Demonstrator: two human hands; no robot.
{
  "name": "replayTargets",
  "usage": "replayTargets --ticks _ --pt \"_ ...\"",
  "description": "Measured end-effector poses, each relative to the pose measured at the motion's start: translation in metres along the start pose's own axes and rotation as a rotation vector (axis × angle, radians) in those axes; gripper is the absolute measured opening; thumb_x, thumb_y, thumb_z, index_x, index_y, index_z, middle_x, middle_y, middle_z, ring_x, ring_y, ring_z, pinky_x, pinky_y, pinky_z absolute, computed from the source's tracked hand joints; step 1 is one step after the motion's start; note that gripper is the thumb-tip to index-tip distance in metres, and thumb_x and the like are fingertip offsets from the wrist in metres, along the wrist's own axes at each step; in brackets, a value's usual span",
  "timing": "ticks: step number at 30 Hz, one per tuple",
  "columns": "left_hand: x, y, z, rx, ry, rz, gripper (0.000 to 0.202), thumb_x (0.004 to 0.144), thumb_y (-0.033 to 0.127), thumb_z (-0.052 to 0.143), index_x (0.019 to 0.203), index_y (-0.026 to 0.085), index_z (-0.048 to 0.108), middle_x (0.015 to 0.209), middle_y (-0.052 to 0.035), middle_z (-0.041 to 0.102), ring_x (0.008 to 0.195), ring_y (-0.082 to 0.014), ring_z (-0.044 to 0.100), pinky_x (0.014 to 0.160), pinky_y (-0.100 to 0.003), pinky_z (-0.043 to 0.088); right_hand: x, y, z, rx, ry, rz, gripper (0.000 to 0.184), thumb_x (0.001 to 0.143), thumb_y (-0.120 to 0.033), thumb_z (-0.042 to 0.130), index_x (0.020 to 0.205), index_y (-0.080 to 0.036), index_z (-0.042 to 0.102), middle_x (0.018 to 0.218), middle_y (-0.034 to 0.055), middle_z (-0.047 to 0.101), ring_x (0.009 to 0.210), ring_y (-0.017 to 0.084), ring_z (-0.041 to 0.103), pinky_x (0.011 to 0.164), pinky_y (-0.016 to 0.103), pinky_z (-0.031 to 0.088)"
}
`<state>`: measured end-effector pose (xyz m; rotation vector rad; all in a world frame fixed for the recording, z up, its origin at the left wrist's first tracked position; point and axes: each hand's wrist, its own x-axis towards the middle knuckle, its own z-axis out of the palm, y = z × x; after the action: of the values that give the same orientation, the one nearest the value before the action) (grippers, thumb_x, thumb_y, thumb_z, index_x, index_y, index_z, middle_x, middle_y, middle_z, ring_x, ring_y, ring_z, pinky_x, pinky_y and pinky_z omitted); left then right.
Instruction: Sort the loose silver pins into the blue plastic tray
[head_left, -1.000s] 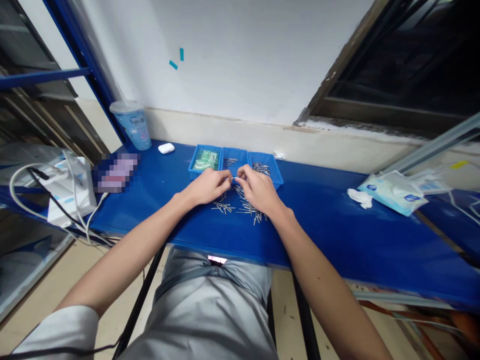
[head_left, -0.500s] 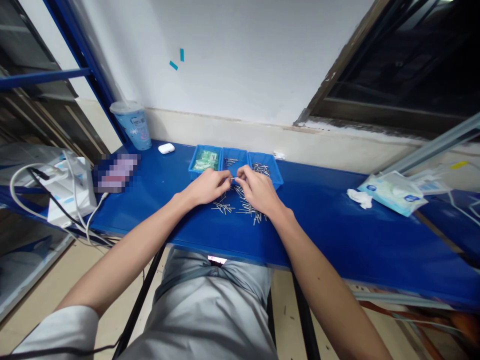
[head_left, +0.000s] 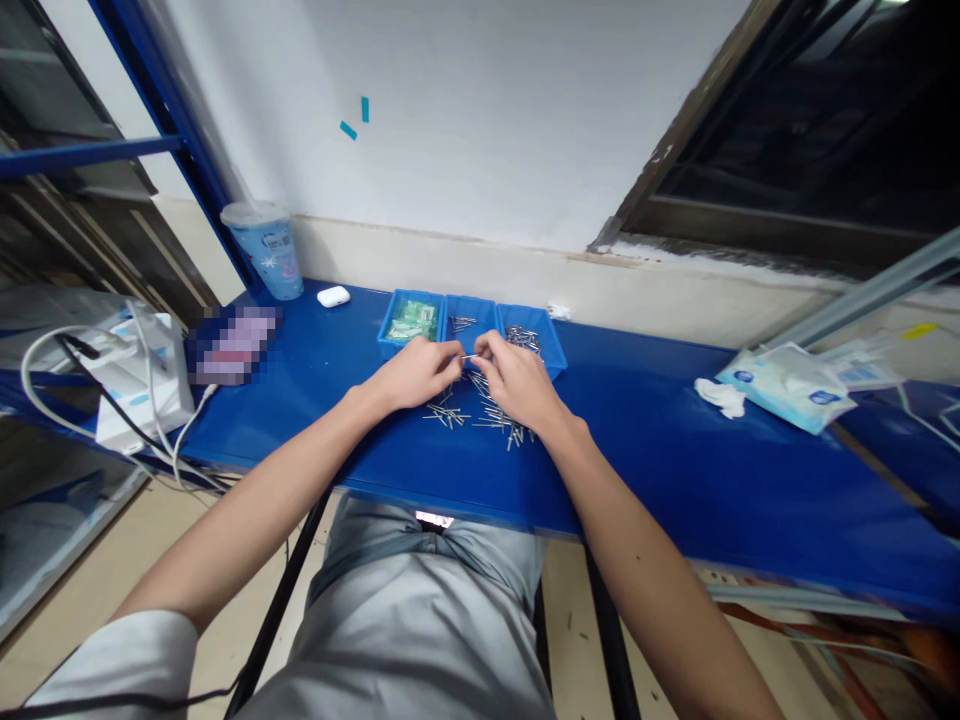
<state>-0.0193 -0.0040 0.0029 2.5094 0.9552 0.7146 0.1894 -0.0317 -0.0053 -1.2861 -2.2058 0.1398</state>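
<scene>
My left hand (head_left: 421, 374) and my right hand (head_left: 516, 376) meet over the blue table, fingertips pinched. Between them is a thin silvery metal pin (head_left: 469, 357), held at both ends; whether it is a rivet or a screw is too small to tell. Below the hands lie two loose piles of similar pins, a smaller left pile (head_left: 448, 413) and a larger right pile (head_left: 496, 408), partly covered by my right hand. Just behind stand three blue bins: a left bin (head_left: 382, 338) with green-and-white packets, a middle bin (head_left: 471, 303) with a few pins, and a right bin (head_left: 555, 352) with many.
On the left of the table (head_left: 645, 440) are a patterned cup (head_left: 268, 255), a white earbud case (head_left: 333, 297), a blurred-out object (head_left: 236, 345) and a white power strip (head_left: 146, 385) with cables. A tissue pack (head_left: 787, 388) and crumpled tissue (head_left: 720, 397) lie at the right.
</scene>
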Motion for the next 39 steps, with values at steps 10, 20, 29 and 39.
replayTargets --ticks 10,20,29,39 --pt "0.0000 0.0019 -0.0016 0.010 -0.012 0.001 0.030 0.102 0.031 0.041 0.083 0.018 0.060 0.061 0.0014 0.055 0.055 -0.0141 0.046 0.062 -0.029 0.033 -0.0003 0.0008 -0.0005 0.001 -0.002 -0.007 0.013 0.106 -0.032 0.044 0.109 -0.025 0.054 0.096 0.0072 0.072 0.087 0.026 0.068 0.075 0.035 0.044" --pt "-0.0006 0.0022 -0.0007 -0.003 0.002 0.020 0.031 0.102 0.032 0.041 0.084 0.017 0.062 0.060 0.0022 0.053 0.054 -0.0133 0.044 0.061 -0.029 0.033 -0.0002 0.0017 0.0012 -0.039 0.028 0.016 0.031 0.109 -0.039 0.039 0.092 -0.024 0.060 0.089 0.0062 0.072 0.082 0.024 0.066 0.071 0.033 0.040" --pt "-0.0002 0.0007 -0.0007 0.006 0.016 0.004 0.033 0.103 0.033 0.041 0.089 0.016 0.065 0.062 0.0014 0.056 0.055 -0.0138 0.046 0.062 -0.029 0.033 -0.0005 -0.0019 -0.0018 0.030 0.010 0.005 0.015 0.104 -0.029 0.047 0.113 -0.024 0.057 0.098 0.0070 0.075 0.085 0.025 0.069 0.077 0.034 0.045" --pt "-0.0007 0.0035 -0.0020 0.010 0.005 0.033 0.031 0.102 0.032 0.041 0.085 0.017 0.063 0.059 0.0026 0.052 0.052 -0.0130 0.042 0.061 -0.029 0.032 -0.0004 0.0027 0.0015 -0.014 0.031 -0.020 0.023 0.108 -0.036 0.041 0.100 -0.024 0.059 0.094 0.0062 0.072 0.083 0.024 0.066 0.072 0.033 0.040"
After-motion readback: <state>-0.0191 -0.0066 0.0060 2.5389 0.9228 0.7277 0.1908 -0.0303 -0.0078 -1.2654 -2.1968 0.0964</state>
